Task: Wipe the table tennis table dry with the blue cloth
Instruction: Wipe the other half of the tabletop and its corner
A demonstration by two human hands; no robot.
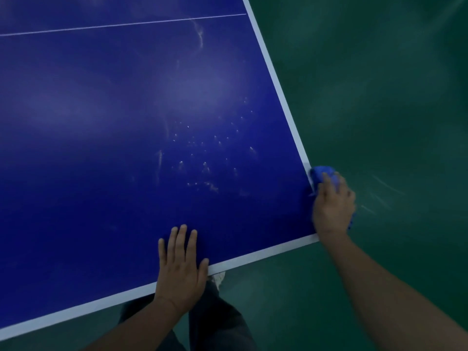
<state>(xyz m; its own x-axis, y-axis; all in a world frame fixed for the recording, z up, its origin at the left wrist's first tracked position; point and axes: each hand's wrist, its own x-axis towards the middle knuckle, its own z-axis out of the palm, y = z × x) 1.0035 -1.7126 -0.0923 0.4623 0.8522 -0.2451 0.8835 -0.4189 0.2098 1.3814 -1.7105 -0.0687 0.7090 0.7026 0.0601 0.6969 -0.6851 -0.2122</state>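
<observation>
The tabletop [101,122] fills the left and centre of the frame, its corner at lower right. The floor [379,84] lies along the right side and the bottom. A left hand [181,272] rests flat on the near edge, bottom centre. By the corner, a right hand [333,206] holds a cloth [323,172] against the side edge. Droplets [202,153] lie on the tabletop above and between the hands.

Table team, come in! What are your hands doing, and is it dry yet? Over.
Left hand flat on table. Right hand grips blue cloth at side edge. Droplets unwiped near corner. Nothing blocking.
</observation>
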